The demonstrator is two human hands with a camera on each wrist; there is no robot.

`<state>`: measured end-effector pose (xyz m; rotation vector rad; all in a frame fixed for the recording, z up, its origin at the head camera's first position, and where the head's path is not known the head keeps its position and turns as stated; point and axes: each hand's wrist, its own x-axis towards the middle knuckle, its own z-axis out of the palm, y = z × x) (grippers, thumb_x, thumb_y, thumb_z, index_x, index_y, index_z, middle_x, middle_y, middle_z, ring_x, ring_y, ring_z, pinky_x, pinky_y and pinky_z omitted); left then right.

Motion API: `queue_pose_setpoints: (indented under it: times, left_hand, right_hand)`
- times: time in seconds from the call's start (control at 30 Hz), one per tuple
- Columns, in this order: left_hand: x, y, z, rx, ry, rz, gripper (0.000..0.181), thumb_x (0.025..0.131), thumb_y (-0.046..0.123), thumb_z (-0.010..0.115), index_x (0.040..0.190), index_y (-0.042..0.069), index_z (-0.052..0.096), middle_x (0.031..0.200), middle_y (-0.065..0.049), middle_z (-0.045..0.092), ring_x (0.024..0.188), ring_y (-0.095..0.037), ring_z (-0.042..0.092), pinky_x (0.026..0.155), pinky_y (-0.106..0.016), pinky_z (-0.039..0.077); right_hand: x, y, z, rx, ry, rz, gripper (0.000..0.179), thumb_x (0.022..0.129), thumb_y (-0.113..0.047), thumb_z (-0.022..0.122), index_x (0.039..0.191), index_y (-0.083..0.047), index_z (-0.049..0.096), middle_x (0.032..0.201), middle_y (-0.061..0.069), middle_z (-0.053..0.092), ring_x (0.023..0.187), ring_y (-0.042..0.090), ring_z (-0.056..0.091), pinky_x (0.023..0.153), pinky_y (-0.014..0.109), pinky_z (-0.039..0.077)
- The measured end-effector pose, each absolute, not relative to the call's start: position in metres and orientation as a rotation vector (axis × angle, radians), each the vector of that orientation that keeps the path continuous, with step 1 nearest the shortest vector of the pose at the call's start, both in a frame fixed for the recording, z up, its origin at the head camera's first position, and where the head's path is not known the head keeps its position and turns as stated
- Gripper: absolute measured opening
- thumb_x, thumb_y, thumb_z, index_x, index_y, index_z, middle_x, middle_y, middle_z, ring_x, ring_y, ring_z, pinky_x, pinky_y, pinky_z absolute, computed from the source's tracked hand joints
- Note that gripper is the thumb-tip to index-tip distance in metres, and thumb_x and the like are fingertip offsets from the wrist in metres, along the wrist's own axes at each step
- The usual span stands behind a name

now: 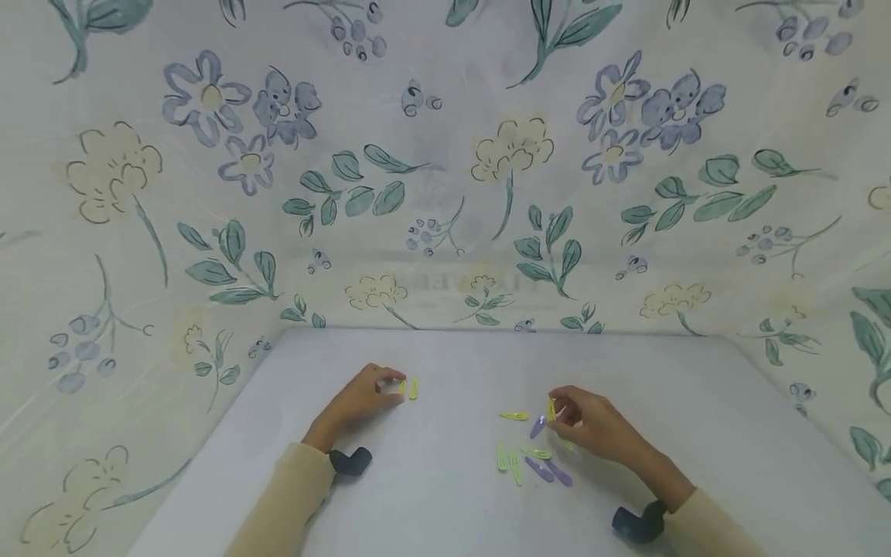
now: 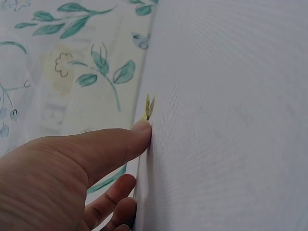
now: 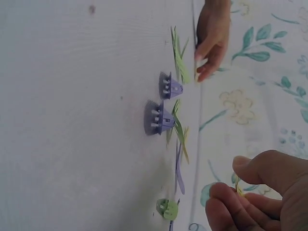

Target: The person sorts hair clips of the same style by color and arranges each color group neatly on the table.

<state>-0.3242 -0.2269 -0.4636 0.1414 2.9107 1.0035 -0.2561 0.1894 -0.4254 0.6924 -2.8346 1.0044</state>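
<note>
On the left of the table, my left hand [image 1: 362, 398] pinches a yellow snap hair clip [image 1: 402, 387] between thumb and forefinger. A second yellow snap clip [image 1: 414, 388] lies right beside those fingertips. In the left wrist view, the clip's tip [image 2: 149, 105] shows past the thumb. My right hand [image 1: 595, 424] holds another yellow snap clip [image 1: 552, 408] by its fingertips, above the group of clips. Near it lie a yellow snap clip [image 1: 515, 416], a purple snap clip [image 1: 538, 426] and a green claw clip [image 3: 168, 210], partly hidden by the hand in the head view.
Nearer the front lie green snap clips [image 1: 516, 469] and two purple claw clips [image 1: 539, 469], close together. They stand on a white table [image 1: 431, 495]. A flower-patterned cloth [image 1: 445, 232] hangs behind and at both sides.
</note>
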Motion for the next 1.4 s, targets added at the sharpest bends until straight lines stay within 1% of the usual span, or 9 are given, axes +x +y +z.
queue_pose_setpoints:
  times: [0.23, 0.4, 0.47, 0.63, 0.7, 0.9, 1.0, 1.2, 1.4]
  left_hand:
    - [-0.323, -0.228, -0.463, 0.126, 2.886, 1.034, 0.04, 0.087, 0.029, 0.076, 0.126, 0.027, 0.067, 0.129, -0.007, 0.055, 0.109, -0.024, 0.055, 0.096, -0.047, 0.048]
    - [-0.324, -0.228, -0.464, 0.128, 2.897, 1.035, 0.039, 0.087, 0.029, 0.076, 0.125, 0.027, 0.067, 0.127, -0.006, 0.055, 0.106, -0.023, 0.055, 0.094, -0.046, 0.048]
    - [-0.326, -0.228, -0.463, 0.15, 2.899, 1.041, 0.039, 0.087, 0.028, 0.076, 0.125, 0.025, 0.068, 0.126, -0.008, 0.055, 0.104, -0.023, 0.055, 0.092, -0.046, 0.048]
    - [-0.326, -0.228, -0.463, 0.161, 2.9, 1.021, 0.038, 0.087, 0.028, 0.077, 0.124, 0.024, 0.068, 0.124, -0.008, 0.056, 0.101, -0.022, 0.054, 0.09, -0.044, 0.048]
    - [-0.325, -0.228, -0.463, 0.153, 2.913, 1.01, 0.038, 0.087, 0.028, 0.077, 0.124, 0.025, 0.069, 0.124, -0.007, 0.056, 0.101, -0.021, 0.054, 0.09, -0.043, 0.048]
    - [-0.323, -0.228, -0.463, 0.157, 2.921, 1.027, 0.037, 0.086, 0.027, 0.077, 0.122, 0.025, 0.069, 0.125, -0.007, 0.057, 0.102, -0.022, 0.055, 0.092, -0.046, 0.049]
    - [-0.321, -0.228, -0.466, 0.141, 2.916, 1.031, 0.037, 0.086, 0.028, 0.078, 0.121, 0.026, 0.069, 0.125, -0.006, 0.057, 0.103, -0.022, 0.055, 0.092, -0.046, 0.049]
    - [-0.321, -0.228, -0.466, 0.158, 2.918, 1.037, 0.037, 0.085, 0.028, 0.078, 0.121, 0.027, 0.069, 0.123, -0.005, 0.057, 0.102, -0.02, 0.055, 0.092, -0.045, 0.049]
    - [-0.323, -0.229, -0.466, 0.154, 2.924, 1.036, 0.038, 0.085, 0.029, 0.078, 0.122, 0.027, 0.069, 0.122, -0.004, 0.057, 0.102, -0.02, 0.055, 0.093, -0.045, 0.049]
  right_hand:
    - [-0.259, 0.182, -0.421, 0.711, -2.854, 0.965, 0.045, 0.085, -0.01, 0.077, 0.125, 0.003, 0.06, 0.09, -0.003, 0.064, 0.077, 0.004, 0.059, 0.065, 0.019, 0.051]
    - [-0.263, 0.174, -0.416, 0.747, -2.811, 0.937, 0.043, 0.085, -0.009, 0.077, 0.122, 0.003, 0.061, 0.086, -0.004, 0.063, 0.075, 0.004, 0.057, 0.065, 0.019, 0.05]
    - [-0.265, 0.171, -0.415, 0.75, -2.797, 0.936, 0.042, 0.084, -0.009, 0.077, 0.122, 0.003, 0.061, 0.085, -0.004, 0.063, 0.074, 0.004, 0.057, 0.065, 0.019, 0.05]
    - [-0.271, 0.162, -0.414, 0.769, -2.803, 0.943, 0.043, 0.085, -0.011, 0.077, 0.122, 0.003, 0.061, 0.085, -0.004, 0.063, 0.073, 0.003, 0.056, 0.063, 0.018, 0.049]
    - [-0.274, 0.158, -0.413, 0.772, -2.802, 0.943, 0.043, 0.085, -0.011, 0.077, 0.122, 0.004, 0.061, 0.086, -0.003, 0.064, 0.073, 0.004, 0.056, 0.062, 0.019, 0.05]
    - [-0.283, 0.145, -0.41, 0.735, -2.836, 0.97, 0.044, 0.086, -0.013, 0.077, 0.124, 0.002, 0.061, 0.089, -0.002, 0.065, 0.075, 0.007, 0.059, 0.062, 0.019, 0.05]
    - [-0.288, 0.139, -0.409, 0.74, -2.854, 0.955, 0.045, 0.087, -0.016, 0.077, 0.125, 0.001, 0.061, 0.093, -0.002, 0.066, 0.078, 0.008, 0.06, 0.065, 0.02, 0.051]
    - [-0.301, 0.127, -0.402, 0.762, -2.856, 0.93, 0.04, 0.087, -0.018, 0.077, 0.121, -0.002, 0.063, 0.095, -0.001, 0.068, 0.085, 0.01, 0.065, 0.073, 0.024, 0.054]
    - [-0.312, 0.112, -0.4, 0.84, -2.863, 0.945, 0.038, 0.089, -0.021, 0.075, 0.119, -0.002, 0.063, 0.095, -0.001, 0.068, 0.085, 0.009, 0.064, 0.075, 0.025, 0.054]
